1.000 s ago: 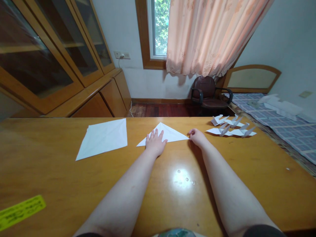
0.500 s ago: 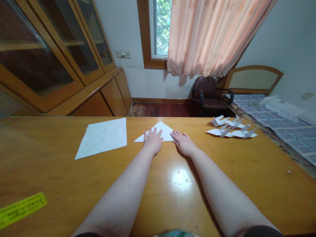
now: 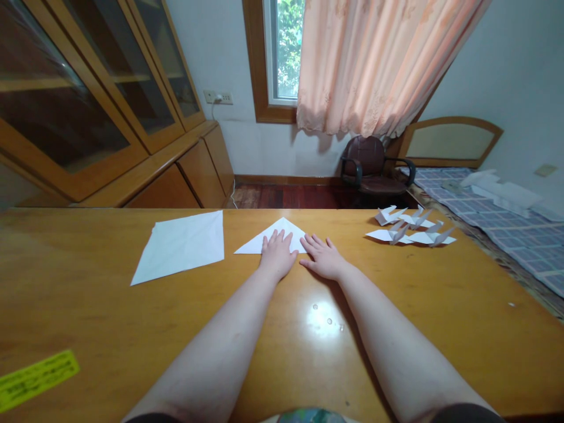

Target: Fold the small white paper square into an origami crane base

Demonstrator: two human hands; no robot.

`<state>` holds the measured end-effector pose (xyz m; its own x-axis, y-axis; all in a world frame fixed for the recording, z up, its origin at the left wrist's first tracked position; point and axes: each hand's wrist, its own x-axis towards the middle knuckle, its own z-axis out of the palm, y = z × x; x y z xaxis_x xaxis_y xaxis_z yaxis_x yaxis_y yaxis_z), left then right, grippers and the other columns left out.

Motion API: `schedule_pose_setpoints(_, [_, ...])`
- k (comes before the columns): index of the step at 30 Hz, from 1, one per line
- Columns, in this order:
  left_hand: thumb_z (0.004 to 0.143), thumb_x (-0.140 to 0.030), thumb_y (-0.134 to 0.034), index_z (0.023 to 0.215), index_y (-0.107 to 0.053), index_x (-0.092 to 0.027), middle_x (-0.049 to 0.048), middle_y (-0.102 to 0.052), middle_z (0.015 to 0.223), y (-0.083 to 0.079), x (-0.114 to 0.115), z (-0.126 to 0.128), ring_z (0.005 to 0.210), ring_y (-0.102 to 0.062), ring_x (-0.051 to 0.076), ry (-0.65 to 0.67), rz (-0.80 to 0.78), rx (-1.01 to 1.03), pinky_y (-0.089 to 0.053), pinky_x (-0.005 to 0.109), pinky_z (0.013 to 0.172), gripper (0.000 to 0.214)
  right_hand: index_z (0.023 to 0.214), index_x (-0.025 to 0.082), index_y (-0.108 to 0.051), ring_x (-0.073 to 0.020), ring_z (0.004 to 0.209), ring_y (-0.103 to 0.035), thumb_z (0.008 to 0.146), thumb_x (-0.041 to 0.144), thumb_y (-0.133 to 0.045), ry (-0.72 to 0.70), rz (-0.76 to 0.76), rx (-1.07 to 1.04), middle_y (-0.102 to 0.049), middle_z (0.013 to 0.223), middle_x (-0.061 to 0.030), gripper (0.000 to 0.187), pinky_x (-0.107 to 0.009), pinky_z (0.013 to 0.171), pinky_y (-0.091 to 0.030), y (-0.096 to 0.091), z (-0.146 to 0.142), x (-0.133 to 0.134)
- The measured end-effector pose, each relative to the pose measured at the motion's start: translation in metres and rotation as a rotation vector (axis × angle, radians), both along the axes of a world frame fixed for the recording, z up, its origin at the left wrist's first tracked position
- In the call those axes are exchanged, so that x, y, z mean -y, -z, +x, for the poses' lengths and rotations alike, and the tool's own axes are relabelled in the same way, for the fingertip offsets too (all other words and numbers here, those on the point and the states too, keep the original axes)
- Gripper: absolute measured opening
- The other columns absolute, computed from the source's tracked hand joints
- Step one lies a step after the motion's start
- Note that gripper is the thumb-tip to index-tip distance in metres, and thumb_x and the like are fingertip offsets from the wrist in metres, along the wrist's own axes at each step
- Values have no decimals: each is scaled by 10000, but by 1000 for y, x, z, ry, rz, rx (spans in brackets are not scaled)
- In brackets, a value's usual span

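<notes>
Beneath the outspread fingers of the left hand (image 3: 279, 257) (middle) and right hand (image 3: 324, 258) (right end), the folded white paper triangle (image 3: 296, 237) lies flat, ungripped, long edge crosswise, apex beyond the fingertips.

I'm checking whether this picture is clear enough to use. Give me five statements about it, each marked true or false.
1. The left hand rests on the white paper triangle. True.
2. A larger white sheet lies left of the triangle. True.
3. The right hand rests on that sheet. False: it is at the triangle's right side.
4. Four folded paper birds sit right of the hands. True.
5. The yellow label is at the far edge of the desk. False: it is at the near left.
</notes>
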<state>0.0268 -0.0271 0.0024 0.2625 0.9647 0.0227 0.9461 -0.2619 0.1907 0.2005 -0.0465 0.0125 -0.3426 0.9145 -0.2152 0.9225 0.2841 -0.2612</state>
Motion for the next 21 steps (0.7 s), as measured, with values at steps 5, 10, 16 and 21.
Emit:
schedule_pose_setpoints(5, [899,-535,-432,1516,-267,-287,110,-176,1610,0,-5,-8,1484,-90,337,-74,-64,-31,-104,582,1166,685,1544,253,-145,-267,1493,-74,909,639,-340,28,-25,-8,-104,1615,-45,768,-564,1175,-26,0,-1,0])
schedule_pose_setpoints(10, [924,-461,-381,1536,-173,-321,96,-66,1628,-1,-10,-18,1484,-7,353,-147,-129,-55,-60,623,1150,662,1548,236,-117,-263,1495,-53,905,627,-360,52,-51,-10,-89,1615,-56,791,-571,1172,-4,-2,-1,0])
schedule_pose_setpoints(16, [920,-450,-356,1539,-157,-320,91,-34,1628,-3,-18,-35,1479,8,368,-300,-185,-89,-55,661,1129,663,1549,218,-114,-276,1494,-51,901,621,-368,70,-51,-7,-94,1615,-64,804,-596,1163,12,-3,-1,1])
schedule_pose_setpoints(21, [906,-563,-296,1541,-182,-274,99,-20,1624,-12,-18,-59,1470,18,388,-463,-268,-131,-55,667,1126,707,1550,221,-110,-274,1494,-47,904,624,-359,65,-52,0,-104,1615,-65,801,-592,1166,2,-2,-1,1])
